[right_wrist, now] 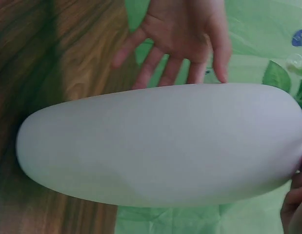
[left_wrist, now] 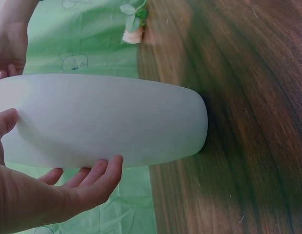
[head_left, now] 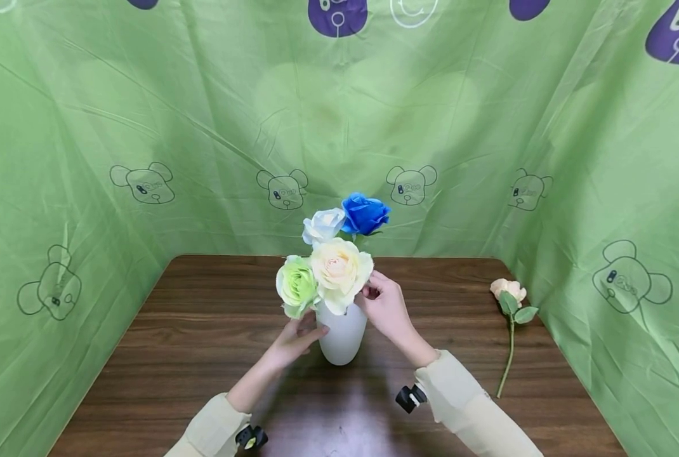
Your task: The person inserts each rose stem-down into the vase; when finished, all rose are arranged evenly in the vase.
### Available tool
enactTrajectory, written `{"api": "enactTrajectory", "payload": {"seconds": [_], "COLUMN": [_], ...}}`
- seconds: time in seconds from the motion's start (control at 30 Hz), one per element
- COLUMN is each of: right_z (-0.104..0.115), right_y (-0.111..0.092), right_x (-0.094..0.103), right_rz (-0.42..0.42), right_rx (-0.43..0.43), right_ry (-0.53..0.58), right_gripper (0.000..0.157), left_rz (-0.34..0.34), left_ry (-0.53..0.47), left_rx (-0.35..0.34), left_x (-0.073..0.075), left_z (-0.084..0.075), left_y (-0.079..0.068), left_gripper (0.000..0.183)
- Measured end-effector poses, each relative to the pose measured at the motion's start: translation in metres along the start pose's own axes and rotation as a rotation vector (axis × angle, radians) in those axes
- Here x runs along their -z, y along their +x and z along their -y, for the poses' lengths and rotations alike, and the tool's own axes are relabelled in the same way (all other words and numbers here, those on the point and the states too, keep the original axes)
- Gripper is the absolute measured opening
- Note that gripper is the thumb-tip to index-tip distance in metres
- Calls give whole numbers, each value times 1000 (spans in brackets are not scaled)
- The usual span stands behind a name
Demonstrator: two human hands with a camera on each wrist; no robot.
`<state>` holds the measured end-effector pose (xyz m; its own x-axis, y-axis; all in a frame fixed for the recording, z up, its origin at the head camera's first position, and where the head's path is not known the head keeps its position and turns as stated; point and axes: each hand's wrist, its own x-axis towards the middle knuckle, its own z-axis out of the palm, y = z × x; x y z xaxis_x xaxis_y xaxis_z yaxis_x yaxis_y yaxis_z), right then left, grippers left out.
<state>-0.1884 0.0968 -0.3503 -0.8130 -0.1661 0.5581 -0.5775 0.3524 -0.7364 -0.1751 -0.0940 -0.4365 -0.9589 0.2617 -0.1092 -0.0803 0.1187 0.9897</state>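
Observation:
A white vase stands upright on the table, holding a cream rose, a green rose, a pale blue rose and a deep blue rose. My left hand holds the vase's left side, its thumb on the near face and its fingers around the far side. My right hand is up at the vase's mouth with curled fingers just under the cream rose; the petals hide the fingertips. In the right wrist view, fingers show right at the rim.
A peach rose with a green stem lies on the wooden table at the right. Green cloth with bear prints hangs behind and along both sides. A black wrist camera is worn at the right cuff, another at the left.

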Motion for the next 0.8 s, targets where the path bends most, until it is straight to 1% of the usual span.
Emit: {"api": "enactTrajectory", "payload": {"seconds": [0.03, 0.17, 0.2, 0.27, 0.33, 0.4, 0.43, 0.5, 0.63, 0.67, 0.73, 0.8], "right_z": [0, -3, -5, -14, -25, -36, -36, -36, -45, -52, -63, -71], "right_y": [1, 4, 5, 6, 5, 5, 4, 4, 1, 0, -2, -5], "right_x": [1, 10, 13, 17, 21, 25, 28, 34, 47, 50, 56, 63], "right_rz": [20, 126, 156, 215, 267, 297, 303, 296, 235, 219, 191, 170], "right_rx": [-10, -84, -101, -147, -172, -191, -209, -218, -255, -261, -307, -375], "right_ry": [-2, 56, 74, 135, 182, 206, 211, 198, 235, 252, 273, 275], "right_gripper": [23, 10, 10, 17, 24, 28, 31, 31, 28, 27, 29, 32], "left_rz": [4, -1, -5, -15, -31, -42, -45, -47, -33, -33, -34, -38], "left_ry": [-2, 0, 7, 19, 25, 32, 28, 22, 17, 17, 19, 20], "left_rx": [-1, -13, -20, -28, -30, -32, -26, -19, -19, -19, -19, -19], "left_x": [0, -1, -1, -1, -1, -1, -2, -2, -2, -1, -1, -1], "left_z": [-3, -10, -9, -3, 3, 9, 6, 6, 5, 9, 9, 9], "left_y": [-2, -7, -7, -4, -1, 2, 0, 0, 0, 2, 2, 2], "left_gripper": [62, 62, 62, 60, 59, 56, 55, 57, 61, 62, 62, 61]}}
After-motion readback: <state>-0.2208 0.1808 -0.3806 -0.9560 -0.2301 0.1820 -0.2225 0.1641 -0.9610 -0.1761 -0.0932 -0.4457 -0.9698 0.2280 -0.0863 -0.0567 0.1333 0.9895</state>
